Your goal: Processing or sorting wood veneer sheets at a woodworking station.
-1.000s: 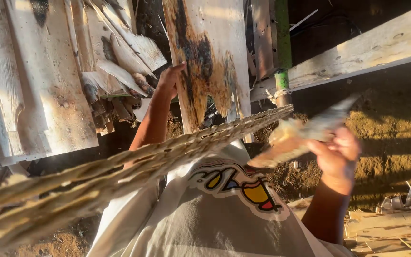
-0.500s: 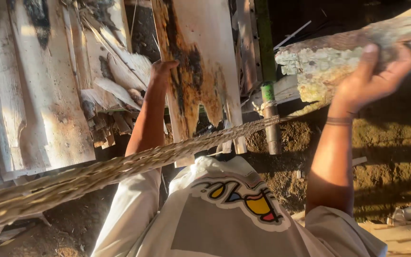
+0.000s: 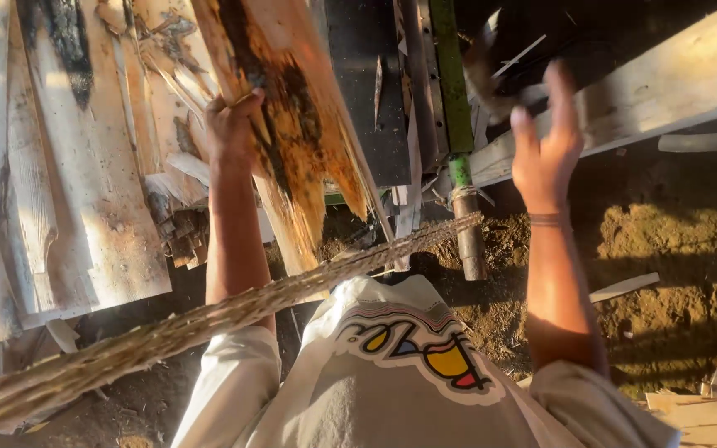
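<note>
Half a second ago the right hand [image 3: 545,145] gripped a pale, rough chunk of wood raised high; now that hand is bare, fingers spread and palm lifted, with a dark blurred piece [image 3: 499,70] just above the fingertips, too smeared to tell whether it touches them. Largest in view, a stack of pale split boards [image 3: 68,166] fills the left side, lit by low warm sun, some with black scorched patches. Next to them stands a tall splintered plank [image 3: 292,133], orange-brown with dark charred streaks, tilted slightly and reaching down toward the ground. The left hand [image 3: 232,124] is closed around this plank's left edge, fingers wrapped onto its face, arm stretched straight up to it. A long light timber beam [image 3: 665,91] crosses the upper right at a slant. A dry, fibrous palm-like stalk [image 3: 209,323] runs diagonally from the lower left to the centre, passing in front of the left arm. Below, the person's light shirt with a colourful printed patch [image 3: 412,348] fills the bottom middle. A thin green pole [image 3: 450,91] stands upright behind the plank, above brown loose soil [image 3: 674,265]. A dark band circles the right wrist [image 3: 545,220].
</note>
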